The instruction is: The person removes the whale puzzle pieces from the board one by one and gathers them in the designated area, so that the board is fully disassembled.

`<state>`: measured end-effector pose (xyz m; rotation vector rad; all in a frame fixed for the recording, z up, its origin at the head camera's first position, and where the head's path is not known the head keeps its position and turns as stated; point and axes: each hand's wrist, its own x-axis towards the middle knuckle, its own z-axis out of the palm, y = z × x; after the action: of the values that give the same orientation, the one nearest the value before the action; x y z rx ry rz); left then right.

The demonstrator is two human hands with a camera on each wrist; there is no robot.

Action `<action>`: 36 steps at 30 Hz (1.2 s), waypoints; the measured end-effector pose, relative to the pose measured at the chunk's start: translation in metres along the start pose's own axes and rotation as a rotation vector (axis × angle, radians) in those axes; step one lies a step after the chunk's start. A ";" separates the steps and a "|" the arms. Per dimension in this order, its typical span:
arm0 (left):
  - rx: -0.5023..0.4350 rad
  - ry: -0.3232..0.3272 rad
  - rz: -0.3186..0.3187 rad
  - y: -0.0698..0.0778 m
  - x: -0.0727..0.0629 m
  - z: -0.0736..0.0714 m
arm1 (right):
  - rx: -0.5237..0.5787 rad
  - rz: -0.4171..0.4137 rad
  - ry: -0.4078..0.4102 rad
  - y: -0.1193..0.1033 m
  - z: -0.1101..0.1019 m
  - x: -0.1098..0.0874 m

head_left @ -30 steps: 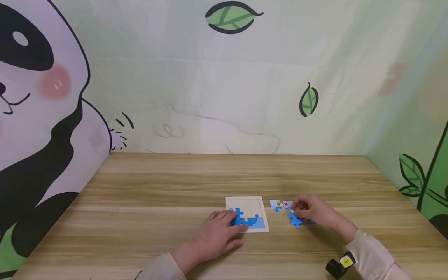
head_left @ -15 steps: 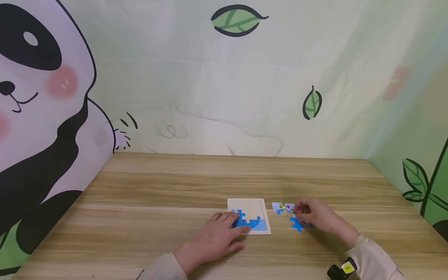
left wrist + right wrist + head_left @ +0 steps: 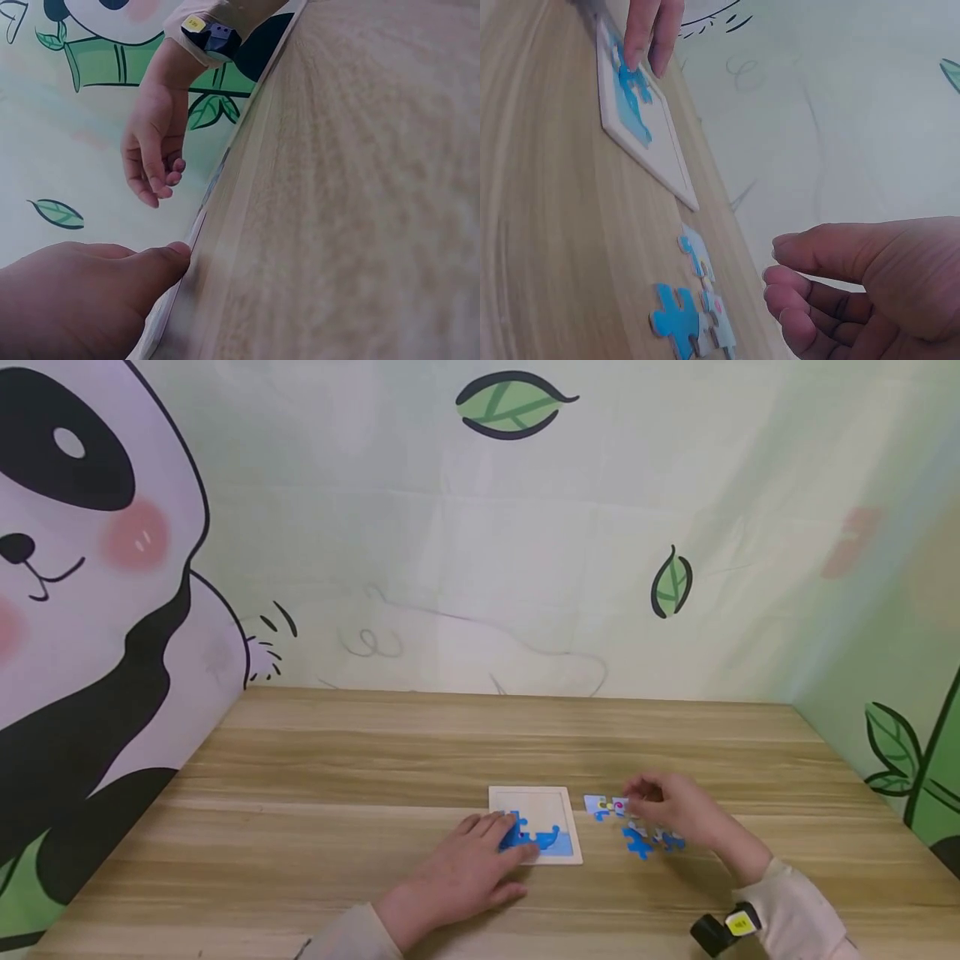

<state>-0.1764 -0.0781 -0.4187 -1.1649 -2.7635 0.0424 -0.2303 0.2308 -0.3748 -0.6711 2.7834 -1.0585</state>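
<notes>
My left hand (image 3: 468, 868) rests on the near left part of a square wooden puzzle tray (image 3: 540, 800), fingers extended. Inside the tray, joined blue pieces (image 3: 551, 838) fill the lower part, partly hidden by the fingers. Beside the tray, my right hand (image 3: 681, 810) hovers above several loose jigsaw pieces, its fingers loosely bent. In the right wrist view, thumb and fingertips stand apart with nothing between them. Among the loose pieces are a blue one (image 3: 676, 319) with knobs, a pale one with blue (image 3: 696, 251), and more blue ones (image 3: 670, 840) under the right hand.
The wooden tabletop (image 3: 360, 760) runs back to a wall cloth (image 3: 450, 543) printed with leaves and a panda (image 3: 150, 610). A black wrist device with a yellow label (image 3: 740, 924) sits at the right sleeve.
My right hand has risen a little off the loose pieces, and more of them show beneath it. My left hand stays on the tray. The head view has shifted slightly.
</notes>
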 end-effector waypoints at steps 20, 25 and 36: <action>0.116 0.037 0.036 0.015 0.000 -0.001 | -0.008 -0.091 0.013 -0.024 0.019 0.021; 0.107 0.038 0.039 0.016 0.000 0.000 | 0.016 -0.096 -0.003 -0.026 0.028 0.026; 0.028 0.025 0.048 0.013 0.000 0.000 | 0.027 -0.108 -0.007 -0.031 0.042 0.035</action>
<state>-0.1669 -0.0686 -0.4198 -1.2165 -2.7038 0.0711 -0.2410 0.1692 -0.3842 -0.8280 2.7492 -1.1079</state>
